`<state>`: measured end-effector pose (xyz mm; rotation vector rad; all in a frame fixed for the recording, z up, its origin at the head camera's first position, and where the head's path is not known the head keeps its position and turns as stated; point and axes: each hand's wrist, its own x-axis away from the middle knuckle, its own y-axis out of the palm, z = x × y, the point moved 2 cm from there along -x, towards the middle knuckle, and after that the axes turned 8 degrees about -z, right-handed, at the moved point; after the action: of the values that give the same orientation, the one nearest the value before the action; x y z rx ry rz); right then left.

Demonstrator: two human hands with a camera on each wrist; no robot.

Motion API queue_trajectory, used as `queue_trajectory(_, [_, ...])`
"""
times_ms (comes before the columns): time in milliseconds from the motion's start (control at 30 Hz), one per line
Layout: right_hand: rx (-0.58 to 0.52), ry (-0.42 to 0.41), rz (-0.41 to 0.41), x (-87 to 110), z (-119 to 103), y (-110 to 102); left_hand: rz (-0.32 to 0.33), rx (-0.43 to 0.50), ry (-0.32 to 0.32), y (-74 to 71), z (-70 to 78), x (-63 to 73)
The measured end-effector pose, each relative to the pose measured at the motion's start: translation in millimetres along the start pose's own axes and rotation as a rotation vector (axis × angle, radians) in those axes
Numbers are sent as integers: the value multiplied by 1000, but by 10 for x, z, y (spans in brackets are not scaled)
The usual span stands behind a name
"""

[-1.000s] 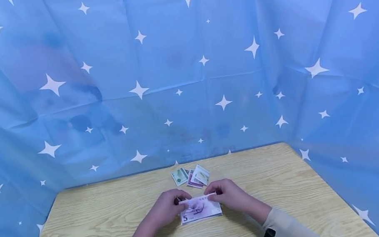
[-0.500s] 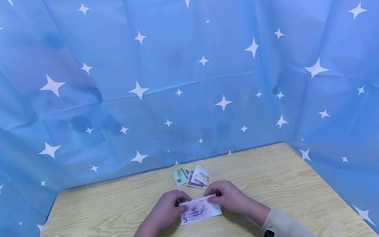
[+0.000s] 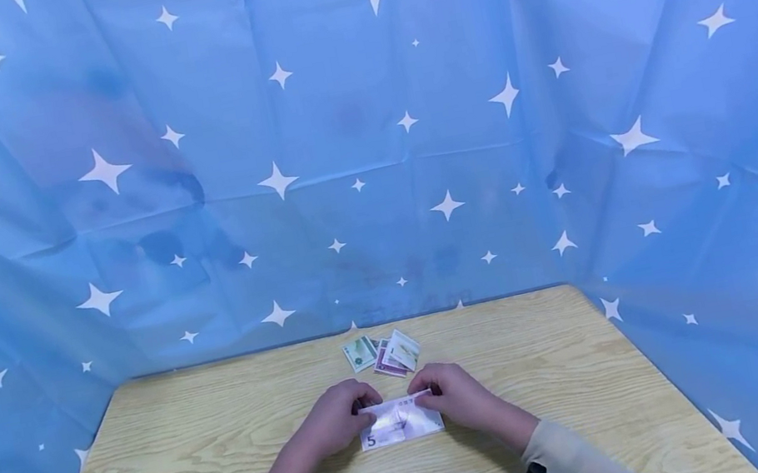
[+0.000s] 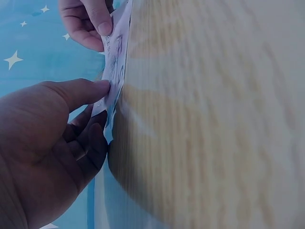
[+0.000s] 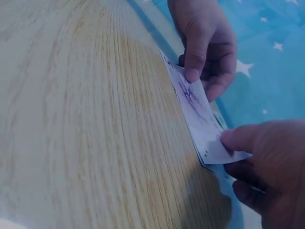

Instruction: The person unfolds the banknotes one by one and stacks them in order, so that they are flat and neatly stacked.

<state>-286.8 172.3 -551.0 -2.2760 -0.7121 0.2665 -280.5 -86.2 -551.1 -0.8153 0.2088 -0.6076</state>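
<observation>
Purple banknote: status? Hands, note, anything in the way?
Left hand and right hand both pinching, thumbs on top. Purple banknote between them, 5 showing. Other banknotes beyond, apart from it; no obstruction seen.

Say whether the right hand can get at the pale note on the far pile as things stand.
Likely yes, after letting go: the right hand pinches the purple note marked 5. The pale note lies just beyond the hand, seemingly uncovered, with nothing visible in between.
</observation>
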Motion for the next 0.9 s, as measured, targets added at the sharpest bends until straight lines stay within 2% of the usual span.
queue_trajectory(433, [53, 10, -14, -2, -21, 38, 3, -52, -19, 8, -14, 15])
queue_trajectory(667, [99, 19, -25, 3, -50, 40, 19, -86, -7, 6, 14, 24])
queue_trajectory(900, [139, 15, -3, 7, -42, 49, 26, -104, -6, 1, 15, 24])
